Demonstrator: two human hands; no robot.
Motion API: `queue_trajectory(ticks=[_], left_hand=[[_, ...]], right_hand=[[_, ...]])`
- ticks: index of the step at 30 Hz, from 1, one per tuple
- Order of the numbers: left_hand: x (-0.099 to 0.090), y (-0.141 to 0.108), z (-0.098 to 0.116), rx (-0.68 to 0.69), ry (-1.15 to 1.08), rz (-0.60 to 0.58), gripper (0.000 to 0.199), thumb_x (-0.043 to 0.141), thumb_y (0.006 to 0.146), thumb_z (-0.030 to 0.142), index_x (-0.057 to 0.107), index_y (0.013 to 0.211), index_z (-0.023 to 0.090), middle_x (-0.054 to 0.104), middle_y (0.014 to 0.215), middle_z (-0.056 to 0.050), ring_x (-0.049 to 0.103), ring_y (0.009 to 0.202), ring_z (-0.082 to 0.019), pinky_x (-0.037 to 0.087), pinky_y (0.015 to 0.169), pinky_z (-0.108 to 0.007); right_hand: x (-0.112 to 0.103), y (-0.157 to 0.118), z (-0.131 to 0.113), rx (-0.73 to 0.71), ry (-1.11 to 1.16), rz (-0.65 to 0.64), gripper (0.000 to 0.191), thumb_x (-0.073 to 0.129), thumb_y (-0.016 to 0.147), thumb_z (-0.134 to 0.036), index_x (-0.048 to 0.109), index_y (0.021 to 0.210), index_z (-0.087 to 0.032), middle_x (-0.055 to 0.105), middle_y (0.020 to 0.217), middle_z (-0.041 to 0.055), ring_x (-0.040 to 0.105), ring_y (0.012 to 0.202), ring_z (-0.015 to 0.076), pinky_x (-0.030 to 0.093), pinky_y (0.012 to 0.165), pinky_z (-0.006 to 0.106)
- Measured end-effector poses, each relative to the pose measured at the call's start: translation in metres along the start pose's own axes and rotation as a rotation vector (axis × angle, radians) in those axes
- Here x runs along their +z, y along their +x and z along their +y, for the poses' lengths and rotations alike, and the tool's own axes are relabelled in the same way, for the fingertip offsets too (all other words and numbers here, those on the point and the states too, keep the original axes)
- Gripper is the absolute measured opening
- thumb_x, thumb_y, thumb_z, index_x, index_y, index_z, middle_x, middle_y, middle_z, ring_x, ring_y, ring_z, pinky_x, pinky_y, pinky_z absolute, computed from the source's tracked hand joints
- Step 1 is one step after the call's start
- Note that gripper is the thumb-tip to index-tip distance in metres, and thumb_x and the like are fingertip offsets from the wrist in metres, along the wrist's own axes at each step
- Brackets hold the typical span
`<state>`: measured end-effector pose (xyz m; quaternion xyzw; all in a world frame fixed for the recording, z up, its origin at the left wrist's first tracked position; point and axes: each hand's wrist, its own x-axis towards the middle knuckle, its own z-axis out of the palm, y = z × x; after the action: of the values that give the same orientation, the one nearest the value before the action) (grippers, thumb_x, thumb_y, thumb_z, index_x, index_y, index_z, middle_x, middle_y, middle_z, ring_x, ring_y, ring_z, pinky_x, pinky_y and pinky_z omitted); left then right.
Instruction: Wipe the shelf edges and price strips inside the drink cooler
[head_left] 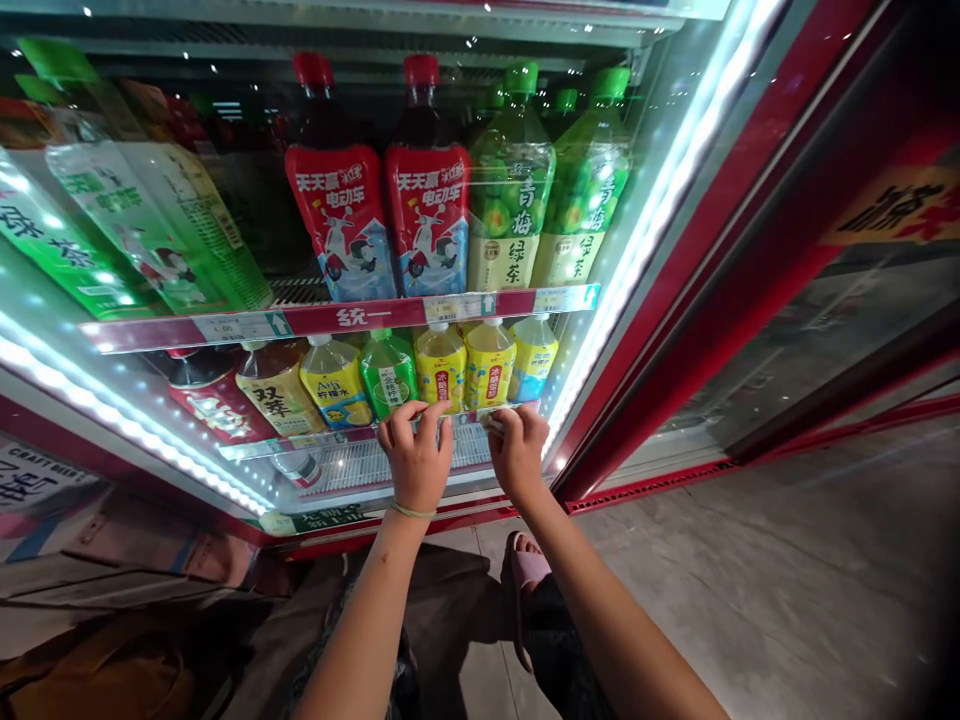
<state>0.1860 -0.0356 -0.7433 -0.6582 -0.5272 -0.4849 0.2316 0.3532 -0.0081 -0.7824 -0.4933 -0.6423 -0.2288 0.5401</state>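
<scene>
My left hand (417,455), with a thin band at the wrist, is at the front edge of the lower shelf, its fingers curled against the clear price strip (466,414). To its right, my right hand (519,448) is closed at the same edge, with a small whitish strip (491,423) between thumb and fingers; its exact kind is unclear. Just behind my hands stand yellow-labelled drink bottles (491,365) and a green bottle (388,375). Farther left on this shelf are a blue-and-yellow-labelled bottle (335,385), a tan-labelled bottle (277,390) and a red-labelled bottle (217,400).
An upper shelf edge (364,317) with price tags carries red-capped bottles (427,220) and green tea bottles (581,200). Bright light strips (637,265) line the cooler's sides. A red frame (720,270) runs along the right. Cartons (150,540) stand at lower left, above tiled floor (720,580).
</scene>
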Motion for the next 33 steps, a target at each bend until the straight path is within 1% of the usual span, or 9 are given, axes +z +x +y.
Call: queue_trajectory(ticks=[3,7,12,17,21,23,26,30,33], left_hand=[[0.006,-0.001,0.007,0.004,-0.007,-0.008,0.021,0.068,0.093,0.019,0.072,0.112,0.027,0.059,0.109,-0.010,0.058,0.102,-0.025,0.045,0.096,-0.043],[0.012,-0.004,0.014,0.022,-0.020,-0.012,0.022,0.068,0.093,0.018,0.073,0.113,0.026,0.059,0.109,-0.010,0.057,0.102,-0.025,0.043,0.096,-0.042],[0.015,-0.007,0.020,0.072,0.011,-0.027,0.022,0.070,0.092,0.017,0.074,0.112,0.024,0.059,0.109,-0.010,0.055,0.103,-0.025,0.042,0.098,-0.041],[0.017,-0.010,0.024,0.082,0.018,-0.046,0.022,0.070,0.092,0.017,0.075,0.112,0.024,0.059,0.108,-0.011,0.055,0.102,-0.025,0.041,0.098,-0.041],[0.020,-0.012,0.026,0.083,0.020,-0.054,0.021,0.070,0.092,0.018,0.076,0.112,0.024,0.059,0.109,-0.011,0.054,0.103,-0.025,0.041,0.099,-0.041],[0.022,-0.013,0.027,0.073,0.018,-0.050,0.021,0.070,0.092,0.018,0.076,0.111,0.025,0.059,0.110,-0.011,0.054,0.103,-0.025,0.041,0.099,-0.041],[0.024,-0.013,0.028,0.075,0.023,-0.049,0.021,0.071,0.092,0.019,0.076,0.111,0.025,0.059,0.109,-0.010,0.054,0.102,-0.025,0.040,0.100,-0.041],[0.025,-0.013,0.028,0.081,0.035,-0.056,0.020,0.071,0.092,0.020,0.077,0.110,0.026,0.058,0.108,-0.010,0.054,0.103,-0.025,0.040,0.099,-0.041],[0.025,-0.014,0.026,0.084,0.037,-0.064,0.020,0.071,0.092,0.020,0.077,0.111,0.026,0.058,0.110,-0.011,0.054,0.103,-0.025,0.040,0.100,-0.042]], right_hand=[[-0.003,-0.001,0.009,-0.049,-0.007,-0.043,0.020,0.061,0.097,-0.023,0.063,0.117,-0.025,0.060,0.110,0.0068,0.056,0.102,0.0220,0.044,0.087,0.038],[0.000,-0.001,0.017,0.118,0.002,0.109,0.023,0.060,0.098,-0.024,0.059,0.120,-0.023,0.055,0.111,0.0083,0.055,0.103,0.0219,0.048,0.087,0.039],[0.002,-0.001,0.023,0.009,0.048,0.005,0.024,0.059,0.097,-0.024,0.062,0.120,-0.028,0.057,0.113,0.0053,0.057,0.106,0.0215,0.049,0.090,0.038],[-0.004,0.001,0.034,0.214,0.042,0.150,0.034,0.055,0.093,-0.016,0.057,0.127,-0.024,0.052,0.117,0.0084,0.052,0.111,0.0232,0.051,0.093,0.043],[-0.009,0.002,0.042,0.069,0.054,0.008,0.029,0.057,0.095,-0.018,0.062,0.121,-0.028,0.057,0.112,0.0050,0.057,0.106,0.0211,0.050,0.091,0.040],[-0.012,0.003,0.047,0.100,0.059,0.034,0.031,0.057,0.095,-0.018,0.063,0.124,-0.029,0.057,0.116,0.0059,0.057,0.108,0.0216,0.050,0.093,0.042],[-0.014,0.006,0.055,0.259,0.053,0.156,0.036,0.054,0.095,-0.017,0.059,0.129,-0.026,0.052,0.120,0.0098,0.055,0.114,0.0236,0.052,0.096,0.046],[-0.018,0.009,0.061,0.106,0.067,0.014,0.035,0.056,0.095,-0.018,0.060,0.128,-0.029,0.053,0.119,0.0072,0.056,0.111,0.0222,0.054,0.096,0.045],[-0.020,0.011,0.064,0.174,0.084,0.080,0.038,0.054,0.095,-0.016,0.059,0.130,-0.029,0.050,0.122,0.0081,0.055,0.114,0.0218,0.054,0.098,0.044]])
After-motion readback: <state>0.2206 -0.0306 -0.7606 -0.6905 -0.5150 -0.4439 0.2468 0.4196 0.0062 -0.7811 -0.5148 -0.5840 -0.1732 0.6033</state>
